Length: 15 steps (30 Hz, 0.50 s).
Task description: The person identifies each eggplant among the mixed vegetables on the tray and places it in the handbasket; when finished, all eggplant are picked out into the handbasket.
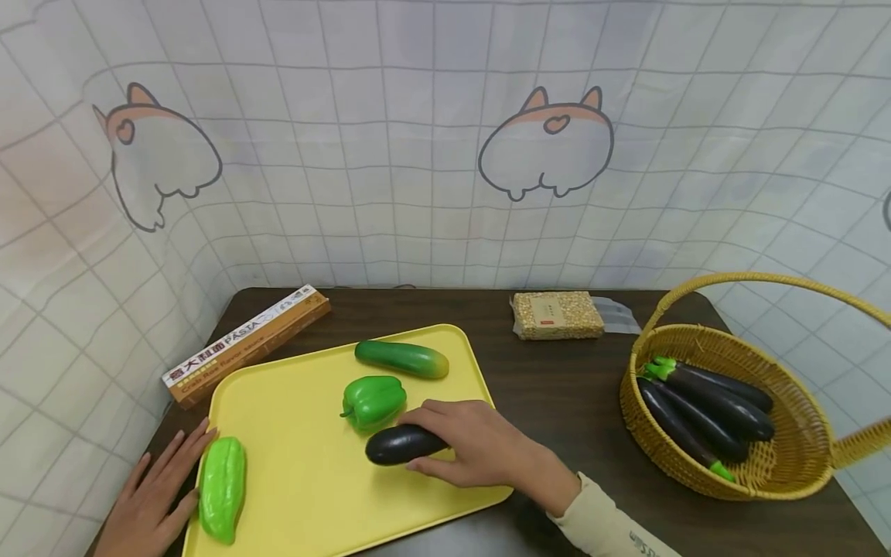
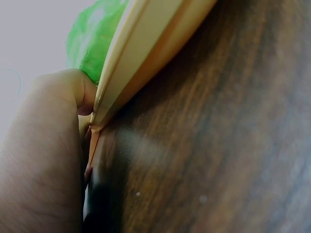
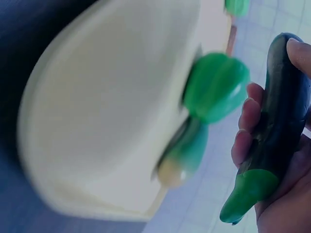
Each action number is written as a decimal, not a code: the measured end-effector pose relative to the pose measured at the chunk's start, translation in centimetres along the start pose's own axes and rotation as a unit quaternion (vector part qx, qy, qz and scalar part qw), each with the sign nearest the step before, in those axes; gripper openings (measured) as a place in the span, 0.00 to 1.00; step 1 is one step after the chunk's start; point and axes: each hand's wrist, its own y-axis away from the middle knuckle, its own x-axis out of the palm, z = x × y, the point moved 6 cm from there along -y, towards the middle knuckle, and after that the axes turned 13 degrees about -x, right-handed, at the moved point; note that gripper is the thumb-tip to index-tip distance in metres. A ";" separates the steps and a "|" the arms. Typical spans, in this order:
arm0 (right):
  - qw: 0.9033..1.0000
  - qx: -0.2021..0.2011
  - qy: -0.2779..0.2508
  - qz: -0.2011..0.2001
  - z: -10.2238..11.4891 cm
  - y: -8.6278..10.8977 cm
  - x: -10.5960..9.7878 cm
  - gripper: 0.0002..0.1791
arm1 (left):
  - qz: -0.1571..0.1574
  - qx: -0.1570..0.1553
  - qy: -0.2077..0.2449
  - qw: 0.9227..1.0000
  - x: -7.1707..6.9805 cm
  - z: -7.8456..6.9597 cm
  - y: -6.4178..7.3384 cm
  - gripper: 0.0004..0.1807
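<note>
My right hand [image 1: 476, 445] grips a dark eggplant [image 1: 402, 445] above the yellow tray [image 1: 292, 456]. In the right wrist view, fingers and thumb wrap the eggplant [image 3: 284, 111], its green cap pointing down. My left hand [image 1: 156, 491] lies at the tray's left rim with fingers spread and fairly straight. The left wrist view has the thumb [image 2: 85, 97] against the rim, beside a light green vegetable [image 1: 223, 487]. A green bell pepper [image 1: 374, 401] and a green cucumber-like vegetable [image 1: 402, 359] with a yellowish end lie on the tray, behind the held eggplant.
At the right, a yellow woven basket [image 1: 633, 402] with a tall handle holds several eggplants [image 1: 710, 406]. A pasta box [image 1: 247, 340] lies behind the tray's left side. A vacuum-packed bag of grains [image 1: 558, 315] sits at the table's back.
</note>
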 end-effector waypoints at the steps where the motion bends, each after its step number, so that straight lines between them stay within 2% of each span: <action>1: 1.000 0.004 0.003 -0.003 -0.2 0.4 -0.4 0.24 | 0.001 -0.002 0.000 1.000 0.0 0.0 0.0 0.40; 7: 0.999 0.035 0.026 -0.021 -1.5 2.7 -3.0 0.26 | 0.004 -0.002 0.008 1.000 -0.1 0.0 0.0 0.40; 15: 0.992 0.102 0.052 -0.060 -2.8 6.3 -7.2 0.27 | -0.008 0.004 0.003 1.000 -0.2 -0.1 0.1 0.41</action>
